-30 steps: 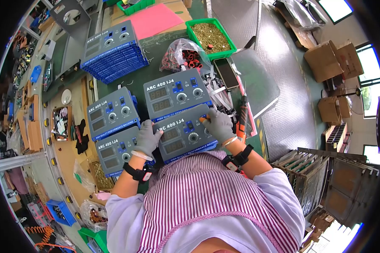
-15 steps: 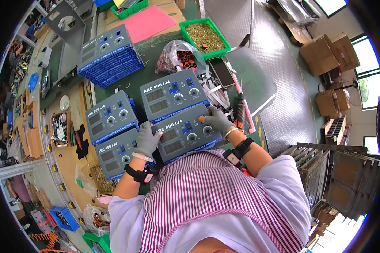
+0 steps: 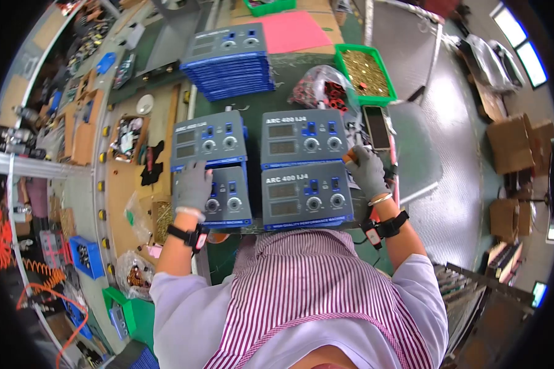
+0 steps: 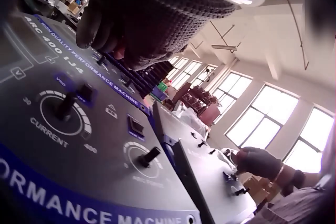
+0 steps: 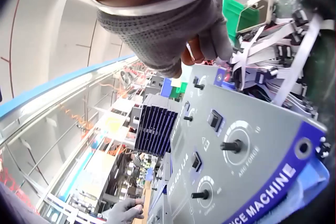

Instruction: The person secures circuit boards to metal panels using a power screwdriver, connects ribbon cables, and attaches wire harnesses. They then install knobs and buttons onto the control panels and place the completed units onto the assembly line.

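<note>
Four grey ARC 400 IJ4 control panels with blue edges lie in two columns. My gloved left hand [image 3: 194, 187] rests over the left part of the near left panel [image 3: 228, 200], its fingers pointing away from me. At the right column, my gloved right hand [image 3: 368, 172] is beside the far right panel [image 3: 303, 136], its bare fingertips close to that panel's near right corner. The near right panel [image 3: 301, 215] lies below it. Beyond the left hand is the far left panel [image 3: 191, 157]. In the right wrist view, the right fingers [image 5: 212, 45] bend loosely above a panel face.
A tall stack of similar panels [image 3: 228, 77] stands at the back. Farther right are a bag of red-and-black parts [image 3: 323, 89], a green bin of small brass-coloured pieces [image 3: 385, 98], a phone [image 3: 377, 128] and white ribbon cables [image 5: 299, 61]. A pink sheet [image 3: 295, 34] lies behind.
The head view has turned, shifting the scene. My left hand has moved from the near right panel's left edge onto the near left panel. The right hand has moved off the near right panel, farther away.
</note>
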Demonstrator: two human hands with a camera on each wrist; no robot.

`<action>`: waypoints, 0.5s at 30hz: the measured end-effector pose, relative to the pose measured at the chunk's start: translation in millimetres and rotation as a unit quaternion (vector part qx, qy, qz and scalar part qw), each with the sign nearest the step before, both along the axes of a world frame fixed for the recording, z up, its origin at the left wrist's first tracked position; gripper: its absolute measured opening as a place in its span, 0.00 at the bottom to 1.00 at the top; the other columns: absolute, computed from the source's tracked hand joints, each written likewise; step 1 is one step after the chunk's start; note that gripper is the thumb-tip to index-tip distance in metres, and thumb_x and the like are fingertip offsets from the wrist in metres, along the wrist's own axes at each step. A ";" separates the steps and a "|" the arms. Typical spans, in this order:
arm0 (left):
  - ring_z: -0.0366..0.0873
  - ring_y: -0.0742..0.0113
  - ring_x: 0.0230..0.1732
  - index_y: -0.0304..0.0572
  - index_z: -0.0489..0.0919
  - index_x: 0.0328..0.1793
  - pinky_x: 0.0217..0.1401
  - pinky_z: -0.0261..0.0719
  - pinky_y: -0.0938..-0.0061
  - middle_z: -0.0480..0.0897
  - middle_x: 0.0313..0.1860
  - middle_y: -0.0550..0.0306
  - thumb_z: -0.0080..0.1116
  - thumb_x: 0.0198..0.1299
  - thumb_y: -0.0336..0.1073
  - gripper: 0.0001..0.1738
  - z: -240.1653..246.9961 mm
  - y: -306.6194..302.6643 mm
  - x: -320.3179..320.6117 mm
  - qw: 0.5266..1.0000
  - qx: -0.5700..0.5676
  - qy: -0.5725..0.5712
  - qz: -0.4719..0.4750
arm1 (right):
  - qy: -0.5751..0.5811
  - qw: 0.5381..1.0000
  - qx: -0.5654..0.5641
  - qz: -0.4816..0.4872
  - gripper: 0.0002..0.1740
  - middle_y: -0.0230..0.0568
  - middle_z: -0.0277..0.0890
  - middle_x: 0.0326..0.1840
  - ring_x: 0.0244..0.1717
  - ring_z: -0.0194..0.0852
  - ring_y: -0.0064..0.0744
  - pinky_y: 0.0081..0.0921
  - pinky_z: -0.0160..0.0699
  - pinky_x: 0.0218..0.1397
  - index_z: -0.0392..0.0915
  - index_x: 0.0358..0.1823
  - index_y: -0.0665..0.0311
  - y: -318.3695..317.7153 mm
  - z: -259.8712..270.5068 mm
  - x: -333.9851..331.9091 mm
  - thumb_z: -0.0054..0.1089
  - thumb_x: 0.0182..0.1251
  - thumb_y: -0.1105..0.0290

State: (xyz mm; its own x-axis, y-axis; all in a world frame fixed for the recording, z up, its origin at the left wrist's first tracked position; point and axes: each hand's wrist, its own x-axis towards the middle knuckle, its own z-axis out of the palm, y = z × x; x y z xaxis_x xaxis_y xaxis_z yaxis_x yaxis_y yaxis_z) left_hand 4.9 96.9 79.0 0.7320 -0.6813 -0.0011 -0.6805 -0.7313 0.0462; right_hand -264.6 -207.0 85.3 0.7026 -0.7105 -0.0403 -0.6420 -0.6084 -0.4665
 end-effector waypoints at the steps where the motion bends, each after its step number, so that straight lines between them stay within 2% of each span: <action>1: 0.75 0.53 0.46 0.47 0.73 0.46 0.45 0.74 0.60 0.75 0.47 0.53 0.55 0.55 0.45 0.16 -6.3 -8.3 7.6 1.000 -0.001 -0.014 0.016 | 0.018 0.998 -0.050 0.023 0.12 0.43 0.78 0.34 0.36 0.78 0.42 0.36 0.75 0.37 0.75 0.36 0.57 -6.9 -9.7 10.5 0.59 0.54 0.60; 4: 0.75 0.52 0.46 0.47 0.74 0.46 0.46 0.73 0.60 0.75 0.45 0.51 0.55 0.56 0.41 0.14 -16.5 -22.8 29.9 0.999 0.008 -0.034 0.020 | 0.147 0.976 -0.129 0.093 0.14 0.42 0.78 0.33 0.37 0.79 0.41 0.37 0.76 0.37 0.77 0.39 0.56 -13.7 -4.0 41.9 0.56 0.56 0.56; 5: 0.75 0.51 0.46 0.46 0.74 0.47 0.47 0.73 0.59 0.76 0.44 0.50 0.54 0.56 0.40 0.14 -17.3 -32.3 36.6 0.999 0.011 -0.037 0.010 | 0.194 0.971 -0.105 0.094 0.14 0.42 0.79 0.34 0.38 0.79 0.41 0.36 0.76 0.39 0.78 0.41 0.54 -12.5 -1.0 52.1 0.52 0.58 0.56; 8: 0.75 0.50 0.46 0.46 0.73 0.44 0.47 0.73 0.58 0.76 0.44 0.49 0.53 0.57 0.40 0.11 -19.4 -44.6 52.4 0.998 0.058 0.011 0.007 | 0.184 0.970 -0.123 0.099 0.15 0.42 0.79 0.36 0.40 0.78 0.42 0.36 0.76 0.41 0.79 0.41 0.53 -17.5 -17.7 54.2 0.49 0.59 0.57; 10: 0.77 0.49 0.43 0.46 0.73 0.43 0.44 0.74 0.57 0.77 0.40 0.49 0.50 0.59 0.41 0.10 -33.7 -46.5 69.4 0.996 0.084 0.024 -0.004 | 0.188 0.970 -0.129 0.083 0.14 0.41 0.79 0.37 0.41 0.78 0.42 0.35 0.76 0.42 0.79 0.41 0.52 -15.9 -21.3 57.6 0.48 0.60 0.57; 12: 0.79 0.50 0.42 0.47 0.73 0.44 0.41 0.76 0.57 0.78 0.38 0.51 0.47 0.61 0.43 0.11 -26.6 -46.1 71.4 0.991 0.131 0.021 -0.032 | 0.190 0.969 -0.133 0.081 0.14 0.41 0.79 0.39 0.42 0.78 0.41 0.35 0.76 0.43 0.80 0.41 0.52 -17.1 -20.2 54.3 0.48 0.60 0.58; 15: 0.79 0.49 0.43 0.47 0.77 0.42 0.43 0.76 0.57 0.81 0.39 0.50 0.46 0.62 0.47 0.15 0.3 -52.5 67.2 0.989 0.134 0.052 -0.038 | 0.197 0.968 -0.122 0.095 0.14 0.40 0.79 0.41 0.43 0.78 0.41 0.35 0.77 0.43 0.80 0.41 0.52 -15.6 -12.1 57.2 0.48 0.60 0.59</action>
